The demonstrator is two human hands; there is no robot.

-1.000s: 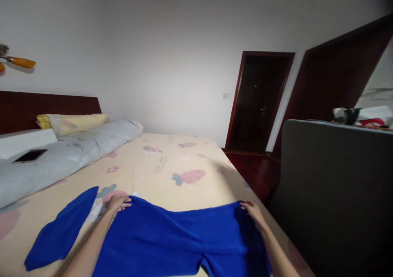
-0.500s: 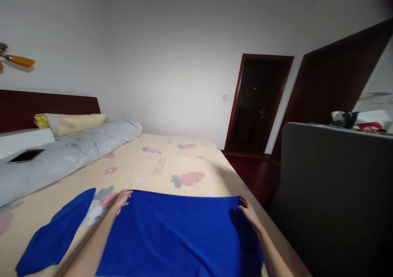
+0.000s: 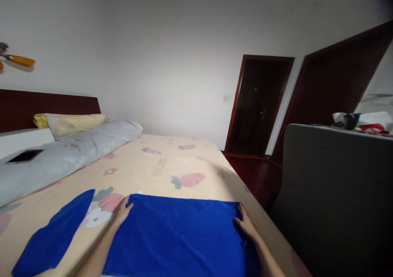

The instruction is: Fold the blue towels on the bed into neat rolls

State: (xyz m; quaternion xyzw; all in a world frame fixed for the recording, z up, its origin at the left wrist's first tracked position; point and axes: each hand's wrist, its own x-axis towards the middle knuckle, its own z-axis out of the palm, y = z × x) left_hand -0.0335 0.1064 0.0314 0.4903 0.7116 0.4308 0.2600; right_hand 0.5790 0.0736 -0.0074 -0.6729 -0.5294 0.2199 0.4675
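A blue cloth [image 3: 181,236] lies spread on the bed in front of me, its far edge nearly straight and a few soft creases across it. My left hand [image 3: 123,213] rests at its far left corner, fingers stretched and thumb apart. At the far right corner, my right hand [image 3: 246,224] touches the cloth with its fingers spread and thumb on top. To the left, apart from this cloth, lies a second folded blue cloth [image 3: 57,236]. The near edge of the large cloth is partly cut off by the frame.
The bed [image 3: 166,166] has a strawberry-print sheet. A long grey bolster [image 3: 92,144] with a phone [image 3: 26,156] on it and a yellow pillow [image 3: 76,123] lie toward the headboard [image 3: 52,105]. A dark grey panel [image 3: 334,195] stands to the right of the bed.
Both hands have come down and slightly toward me with the cloth's far edge, and their fingers have loosened from the corners. The cloth lies flatter, with fewer folds.
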